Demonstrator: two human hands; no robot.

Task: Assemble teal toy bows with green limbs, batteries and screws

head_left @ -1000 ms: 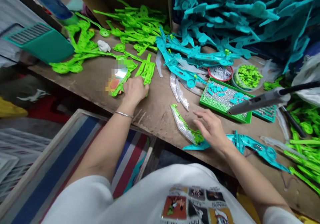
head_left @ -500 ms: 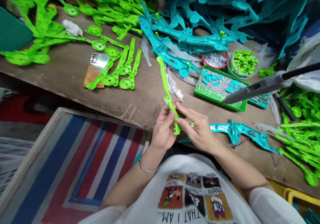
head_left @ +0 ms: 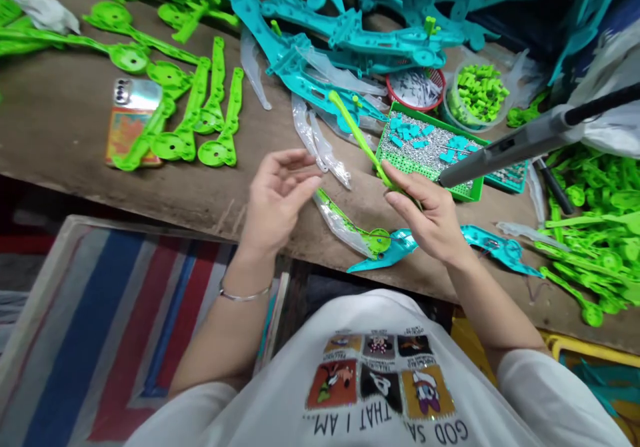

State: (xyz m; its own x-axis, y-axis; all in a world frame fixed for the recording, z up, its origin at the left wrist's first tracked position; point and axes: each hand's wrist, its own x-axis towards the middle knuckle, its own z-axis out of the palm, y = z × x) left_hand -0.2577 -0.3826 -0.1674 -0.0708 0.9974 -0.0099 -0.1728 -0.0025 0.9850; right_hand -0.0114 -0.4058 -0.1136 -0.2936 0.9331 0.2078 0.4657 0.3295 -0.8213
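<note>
My right hand [head_left: 427,217] pinches one end of a long green plastic arm [head_left: 354,126], which points up and left over the bench. My left hand [head_left: 277,200] is empty, its fingers apart, just beside some clear plastic strips [head_left: 320,144]. Below and between the hands lies another green arm with a round end [head_left: 377,240], a clear strip [head_left: 343,234] along it. It adjoins a turquoise bow-shaped body [head_left: 485,239], partly hidden behind my right hand, with a thin dark cord at its right part.
A grey electric screwdriver [head_left: 505,146] slants in from the right over a green tray [head_left: 430,179] of screws and turquoise bits. Behind are a red basket [head_left: 443,97] and a tub of small green parts [head_left: 480,94]. A phone [head_left: 123,124] lies left, under a green arm.
My left hand has let go of the green arm and moved left. My right hand has carried it to the right. The view has shifted right, showing the other green arm on the bench.
</note>
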